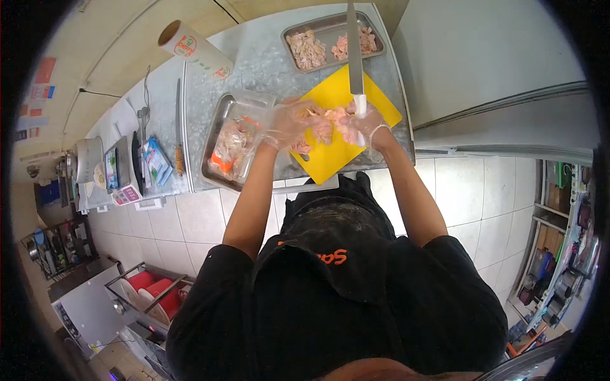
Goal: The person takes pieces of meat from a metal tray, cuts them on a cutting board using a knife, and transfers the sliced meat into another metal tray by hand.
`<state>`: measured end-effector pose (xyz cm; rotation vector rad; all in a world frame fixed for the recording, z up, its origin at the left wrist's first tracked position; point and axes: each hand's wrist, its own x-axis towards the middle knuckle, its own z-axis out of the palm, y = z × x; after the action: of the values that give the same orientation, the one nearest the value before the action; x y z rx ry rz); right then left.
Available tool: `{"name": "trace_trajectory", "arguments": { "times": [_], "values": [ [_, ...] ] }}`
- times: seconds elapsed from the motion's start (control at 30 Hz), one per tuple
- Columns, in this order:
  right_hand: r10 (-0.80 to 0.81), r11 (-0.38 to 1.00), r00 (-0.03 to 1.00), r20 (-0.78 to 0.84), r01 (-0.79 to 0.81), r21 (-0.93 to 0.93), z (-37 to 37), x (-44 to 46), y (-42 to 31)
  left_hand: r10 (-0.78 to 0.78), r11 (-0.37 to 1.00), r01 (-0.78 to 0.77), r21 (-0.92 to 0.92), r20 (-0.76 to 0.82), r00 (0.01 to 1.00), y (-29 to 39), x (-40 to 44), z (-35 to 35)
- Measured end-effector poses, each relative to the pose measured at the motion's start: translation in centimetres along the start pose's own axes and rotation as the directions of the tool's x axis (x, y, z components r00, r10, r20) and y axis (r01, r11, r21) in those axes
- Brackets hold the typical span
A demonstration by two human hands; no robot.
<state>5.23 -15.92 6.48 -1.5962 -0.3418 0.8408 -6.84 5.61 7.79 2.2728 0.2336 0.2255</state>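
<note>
Meat (337,117) between gloved hands (289,125) (373,120)

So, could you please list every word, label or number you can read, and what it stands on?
"Sa", then unclear letters: orange print on the black cloth garment.
Too small or blurred to read:
red print on the white cylindrical roll;
markings on the blue plastic packet, the pink rectangular panel and the coloured wall papers.
</note>
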Motion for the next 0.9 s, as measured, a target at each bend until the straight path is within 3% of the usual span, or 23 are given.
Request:
{"name": "trace_trajectory", "arguments": {
  "times": [0.03,0.07,0.1,0.13,0.17,0.2,0.23,0.27,0.3,0.37,0.4,0.43,0.47,0.53,0.57,0.6,0.67,0.73,0.77,0.83,0.87,0.9],
  "values": [
    [0.023,1.0,1.0,-0.017,-0.023,-0.01,0.5,-0.2,-0.8,0.287,0.955,-0.277,0.102,-0.101,0.952,0.3,0.5,1.0],
    [0.046,0.999,0.998,-0.035,-0.047,-0.02,0.7,-0.5,-1.4,0.283,0.957,-0.274,0.095,-0.103,0.954,0.8,0.8,2.2],
    [0.049,0.998,0.998,-0.037,-0.05,-0.025,0.5,-0.6,-1.5,-0.016,0.912,0.05,-0.406,0.089,0.996,1.3,1.2,3.5],
    [-0.008,0.997,1.0,0.023,0.01,-0.073,0.3,-0.5,-1.6,-0.178,0.561,0.419,-0.714,0.391,0.903,1.7,1.5,4.1],
    [-0.064,0.991,0.994,0.084,0.073,-0.115,0.0,-0.5,-1.9,-0.172,0.559,0.418,-0.717,0.392,0.904,2.4,1.8,3.9],
    [-0.063,0.99,0.995,0.076,0.071,-0.118,-0.6,-0.5,-2.4,-0.319,0.59,0.556,-0.586,0.463,0.827,3.2,2.1,3.7],
    [-0.087,0.948,0.99,0.11,0.116,-0.297,-1.4,-0.6,-2.9,-0.462,0.591,0.679,-0.436,0.507,0.728,3.8,2.3,3.6],
    [-0.101,0.871,0.984,0.147,0.159,-0.464,-2.0,-0.8,-3.3,-0.454,0.594,0.678,-0.433,0.515,0.727,4.0,2.5,4.0],
    [-0.1,0.872,0.986,0.136,0.152,-0.466,-2.4,-1.0,-3.3,-0.471,0.676,0.645,-0.357,0.463,0.75,4.1,2.6,4.4],
    [-0.232,0.575,0.972,0.026,0.159,-0.802,-3.0,-1.3,-3.3,-0.475,0.749,0.604,-0.272,0.417,0.775,3.4,2.5,5.6],
    [-0.23,0.576,0.973,0.017,0.15,-0.804,-3.7,-1.6,-3.6,-0.336,0.897,0.39,-0.21,0.251,0.908,2.3,2.2,6.3],
    [-0.11,0.653,0.993,-0.043,0.04,-0.757,-4.7,-1.9,-4.1,-0.148,0.982,0.158,-0.106,0.094,0.984,1.1,2.0,7.0],
    [0.014,0.712,0.996,-0.092,-0.075,-0.698,-5.6,-2.2,-4.4,-0.143,0.982,0.153,-0.109,0.099,0.985,1.0,2.0,6.9],
    [0.047,0.74,0.995,-0.092,-0.096,-0.666,-6.7,-2.0,-3.3,-0.266,0.956,0.288,-0.064,0.232,0.936,0.8,2.3,6.7],
    [0.08,0.768,0.993,-0.082,-0.114,-0.631,-7.1,-1.8,-3.0,-0.26,0.957,0.283,-0.066,0.236,0.936,1.7,2.4,6.7],
    [0.083,0.767,0.993,-0.087,-0.119,-0.63,-7.0,-1.9,-3.2,-0.096,0.982,0.125,-0.141,0.201,0.975,3.2,2.5,6.5],
    [-0.001,0.781,0.996,0.084,0.053,-0.622,-6.3,-1.9,-3.7,0.067,0.977,-0.035,-0.21,0.15,0.986,4.8,3.1,7.5],
    [-0.041,0.747,0.989,0.145,0.127,-0.653,-5.2,-2.3,-5.5,0.122,0.852,0.017,-0.523,0.231,0.965,5.1,4.1,8.8],
    [-0.077,0.71,0.976,0.205,0.198,-0.676,-4.9,-2.3,-6.1,0.122,0.854,0.015,-0.521,0.227,0.966,4.4,4.4,9.0],
    [-0.068,0.657,0.978,0.198,0.193,-0.728,-5.0,-1.2,-5.7,-0.005,0.783,0.349,-0.516,0.555,0.832,2.8,4.9,9.2],
    [-0.053,0.604,0.981,0.186,0.179,-0.777,-5.1,-0.7,-5.5,-0.008,0.784,0.351,-0.511,0.558,0.83,3.4,5.1,8.2],
    [-0.052,0.61,0.982,0.182,0.176,-0.773,-5.4,-0.6,-5.5,-0.153,0.828,0.424,-0.367,0.58,0.8,4.8,5.2,6.7]
  ]
}}
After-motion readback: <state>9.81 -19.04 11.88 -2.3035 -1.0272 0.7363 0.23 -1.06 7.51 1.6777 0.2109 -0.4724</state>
